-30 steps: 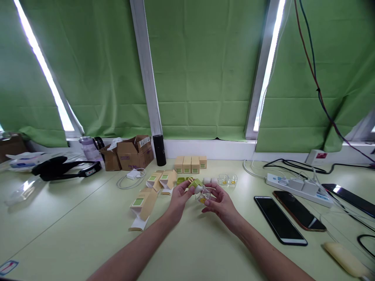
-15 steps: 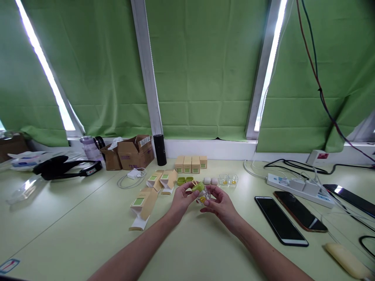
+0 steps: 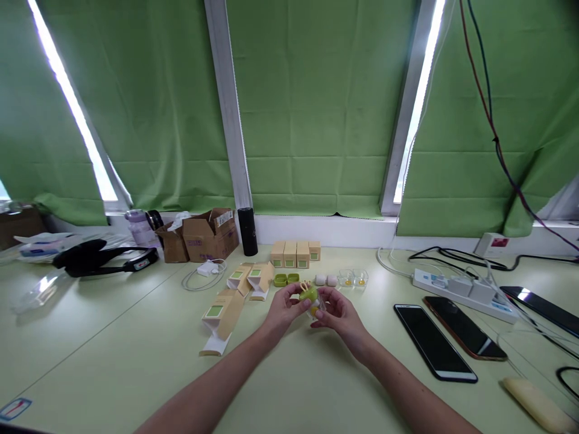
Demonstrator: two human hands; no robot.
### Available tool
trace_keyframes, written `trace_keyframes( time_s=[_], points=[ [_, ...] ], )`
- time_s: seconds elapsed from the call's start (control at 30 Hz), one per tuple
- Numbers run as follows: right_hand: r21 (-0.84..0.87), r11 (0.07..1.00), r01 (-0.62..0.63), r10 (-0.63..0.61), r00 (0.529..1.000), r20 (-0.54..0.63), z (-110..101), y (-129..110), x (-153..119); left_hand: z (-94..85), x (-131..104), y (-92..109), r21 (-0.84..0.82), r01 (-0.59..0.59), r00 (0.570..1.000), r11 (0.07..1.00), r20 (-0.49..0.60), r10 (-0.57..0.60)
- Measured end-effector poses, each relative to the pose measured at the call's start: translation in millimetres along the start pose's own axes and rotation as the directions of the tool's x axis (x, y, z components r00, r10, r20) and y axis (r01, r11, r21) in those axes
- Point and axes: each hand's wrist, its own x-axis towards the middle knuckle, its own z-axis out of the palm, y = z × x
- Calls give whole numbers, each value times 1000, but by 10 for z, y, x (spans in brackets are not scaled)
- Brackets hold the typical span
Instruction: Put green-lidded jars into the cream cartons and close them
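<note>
Pinching the green looped cap [image 3: 309, 294], the left hand [image 3: 284, 310] is holding it over the table [image 3: 294, 386]; the right hand [image 3: 340, 313] is gripping the clear cup [image 3: 315, 313] just beneath. Both are probably handling as light, stiff, slippery plastic, favouring side-wall holds.

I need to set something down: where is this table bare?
Free: the table between the forearms, nearer than the hands; also from the opened cartons to the corner sticker. Crowded: beyond the hands, with small boxes; rightward, with phones and power strip.
</note>
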Motion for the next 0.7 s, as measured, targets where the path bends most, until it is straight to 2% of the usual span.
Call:
trace_keyframes(
  time_s=[0.13,0.43,0.7],
  points=[
    [-71,994,79,-78,997,21,6,-1,18,-10,6,-16,58,-2,1000,998,6,2],
    [-183,979,90,-97,995,-28,55,10,-36,5,6,3,13,45,999,999,30,-45],
    [-231,968,99,-102,995,-1,121,-23,-69,9,-3,55,-25,70,997,997,41,-69]
  ],
)
